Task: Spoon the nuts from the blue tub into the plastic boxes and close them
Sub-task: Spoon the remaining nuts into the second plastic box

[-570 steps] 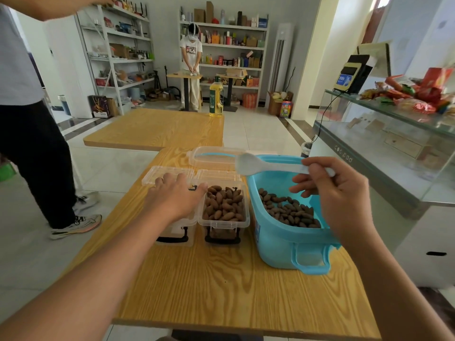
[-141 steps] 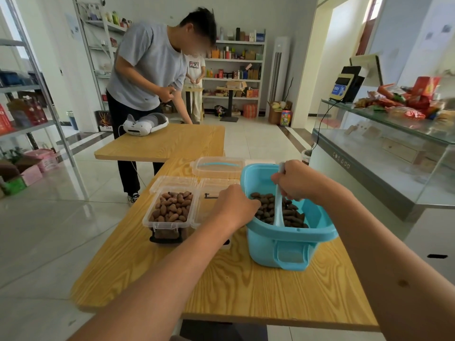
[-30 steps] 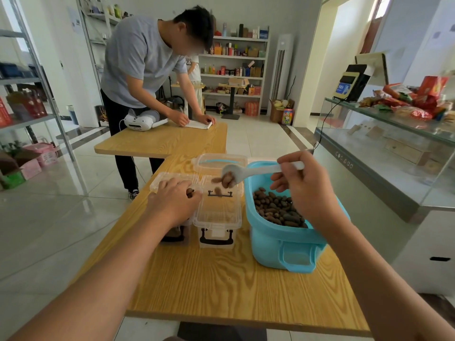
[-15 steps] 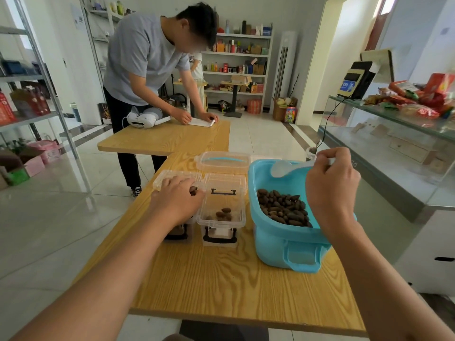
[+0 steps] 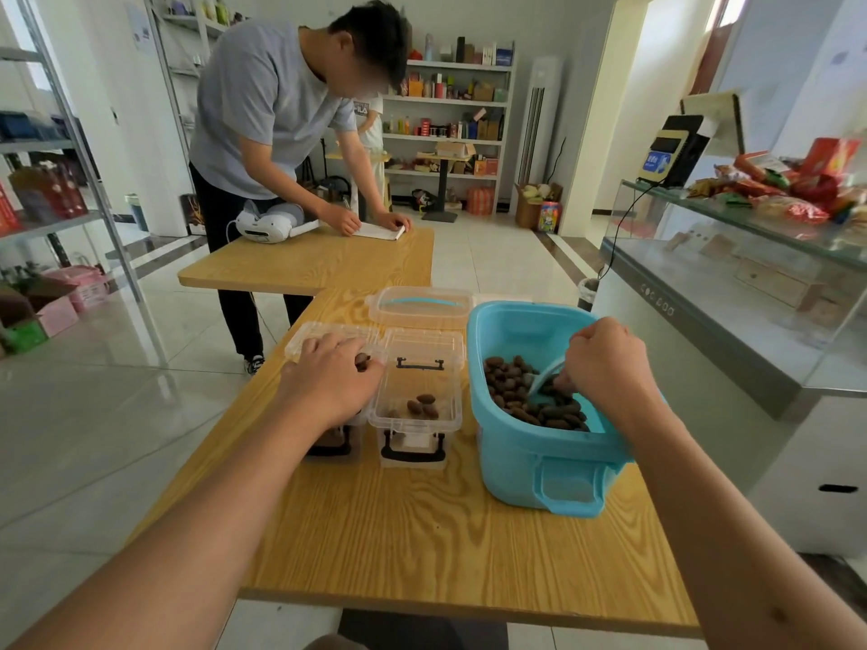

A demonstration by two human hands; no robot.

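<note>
- Down inside the blue tub (image 5: 553, 466), right hand (image 5: 605, 368) curled tight round the white spoon (image 5: 544, 378), bowl dug into the nuts (image 5: 525, 396).
- Left hand (image 5: 328, 380) resting on the left plastic box (image 5: 323, 337), fingers loosely bent over its lid, one nut showing at the fingertips.
- Between box and tub, open plastic box (image 5: 417, 405), a few nuts on its floor.
- Beyond, a spare lid (image 5: 420, 304) flat on the wooden table (image 5: 422, 532).

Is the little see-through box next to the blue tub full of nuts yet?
No, nearly empty. The clear box is open, with just a few nuts on its bottom.
</note>
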